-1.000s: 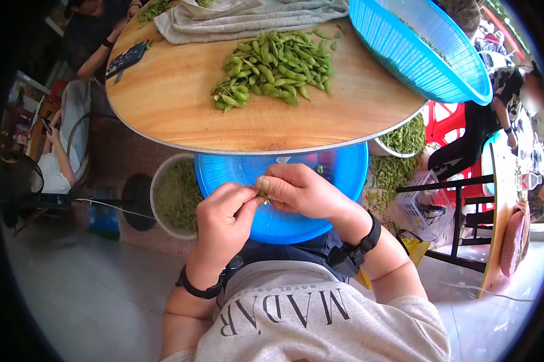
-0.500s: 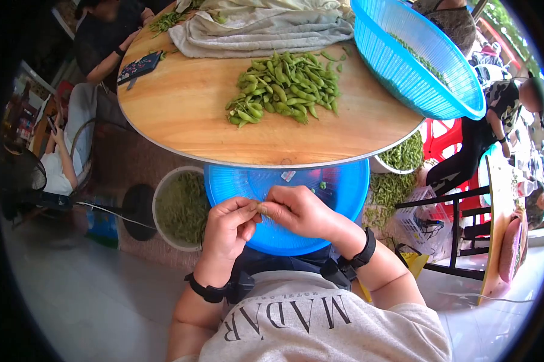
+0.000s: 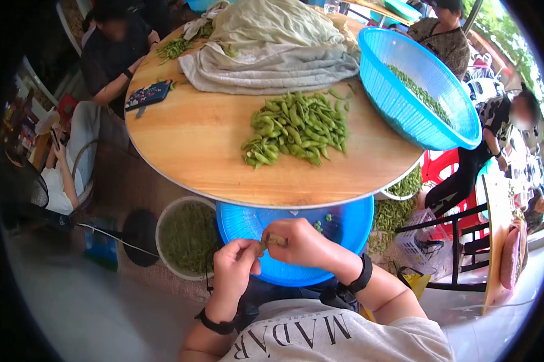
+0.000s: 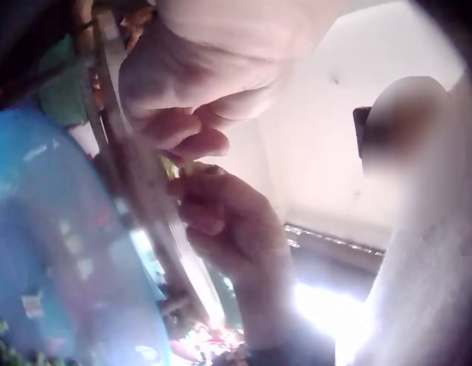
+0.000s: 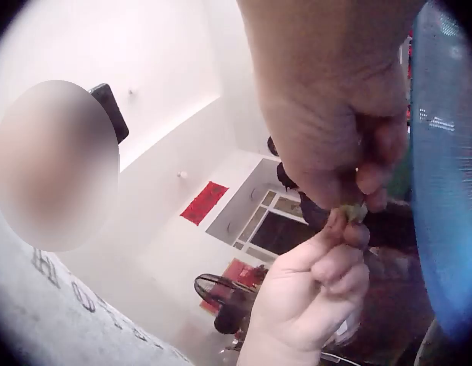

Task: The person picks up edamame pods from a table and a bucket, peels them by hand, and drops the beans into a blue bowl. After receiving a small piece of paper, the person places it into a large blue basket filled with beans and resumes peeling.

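My left hand [image 3: 237, 264] and right hand [image 3: 301, 242] meet fingertip to fingertip over a blue plastic basket [image 3: 351, 236] below the table edge. Between them is a small green edamame pod [image 5: 350, 213], mostly covered by the fingers. Thumb and fingers of both hands pinch it; a sliver of green shows in the left wrist view too. Several shelled beans [image 3: 319, 225] lie inside the basket. On the wooden table [image 3: 205, 145] in front is a heap of edamame pods [image 3: 296, 127].
A larger blue basket [image 3: 380, 90] with green contents leans at the table's right. Grey cloth [image 3: 254, 72] covers the table's back, and a dark patterned phone-like object [image 3: 148, 95] lies at left. Buckets of green husks [image 3: 187, 241] stand on the floor. People sit around.
The head view has tilted up, so table and basket sit lower in it and more of the cloth shows. Both hands stay together at the fingertips over the basket.
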